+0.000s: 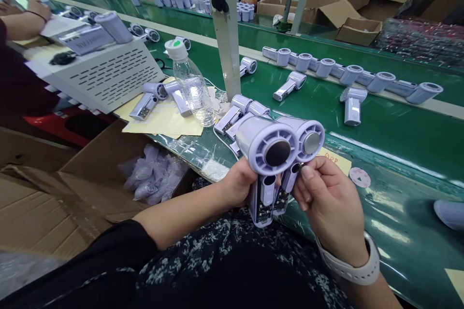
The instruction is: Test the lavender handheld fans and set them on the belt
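Two lavender handheld fans are side by side in front of me, their round heads facing up toward me. Both handles lack a cover, so circuit boards show inside. My left hand (237, 181) is closed around the nearer fan (264, 147), its fingers mostly hidden behind it. At the farther fan (308, 140), my right hand (329, 203) is closed, with thumb and forefinger pinched beside the button piece on its handle. Whether a small part sits in that pinch I cannot make out. Just behind them, more fans (234, 116) lie on the bench.
A clear bottle (194, 89) stands left of a metal post (226, 34). A vented metal box (112, 72) is farther left, near another person's arm (25, 24). Fans line the green conveyor (315, 101). An open carton (90, 174) with plastic bags is below left.
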`<state>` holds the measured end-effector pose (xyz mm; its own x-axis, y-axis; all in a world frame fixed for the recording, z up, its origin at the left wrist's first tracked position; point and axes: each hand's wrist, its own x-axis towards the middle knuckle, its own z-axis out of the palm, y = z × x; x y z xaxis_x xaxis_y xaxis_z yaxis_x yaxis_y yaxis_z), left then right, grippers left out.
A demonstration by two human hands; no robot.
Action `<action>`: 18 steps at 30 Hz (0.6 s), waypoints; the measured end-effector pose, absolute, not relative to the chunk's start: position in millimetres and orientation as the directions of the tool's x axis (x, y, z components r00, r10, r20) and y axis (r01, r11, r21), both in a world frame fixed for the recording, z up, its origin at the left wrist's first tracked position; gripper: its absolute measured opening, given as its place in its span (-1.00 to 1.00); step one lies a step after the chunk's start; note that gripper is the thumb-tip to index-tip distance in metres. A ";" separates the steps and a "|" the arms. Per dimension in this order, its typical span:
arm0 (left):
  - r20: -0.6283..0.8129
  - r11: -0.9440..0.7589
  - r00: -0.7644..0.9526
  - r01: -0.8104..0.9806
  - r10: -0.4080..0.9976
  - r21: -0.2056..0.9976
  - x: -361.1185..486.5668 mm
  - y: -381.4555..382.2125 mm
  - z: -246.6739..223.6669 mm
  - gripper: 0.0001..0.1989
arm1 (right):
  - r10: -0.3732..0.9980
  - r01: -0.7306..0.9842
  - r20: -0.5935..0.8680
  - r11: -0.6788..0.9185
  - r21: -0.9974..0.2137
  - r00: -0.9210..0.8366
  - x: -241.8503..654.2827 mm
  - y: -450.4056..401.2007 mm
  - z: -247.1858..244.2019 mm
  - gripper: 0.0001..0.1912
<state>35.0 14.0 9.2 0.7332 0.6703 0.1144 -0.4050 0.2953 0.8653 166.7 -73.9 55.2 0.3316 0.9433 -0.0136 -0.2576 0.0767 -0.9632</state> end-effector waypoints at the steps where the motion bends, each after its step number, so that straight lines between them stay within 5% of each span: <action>1: 0.162 0.295 0.720 -0.464 0.675 0.835 36.3 13.7 12.6 -0.16 | 0.949 -0.309 -0.012 0.091 -0.947 0.316 167.0 -74.1 55.0 -0.73; 8: 0.150 0.439 0.758 -0.514 0.635 0.737 39.9 14.1 25.3 -0.12 | 0.972 -0.400 -0.064 0.033 -0.916 0.227 169.6 -73.8 63.0 -0.72; 18: 0.016 0.597 0.820 -0.429 0.572 0.678 38.8 14.4 32.8 -0.15 | 0.919 -0.372 -0.019 0.140 -0.918 0.393 164.1 -70.4 61.2 -0.75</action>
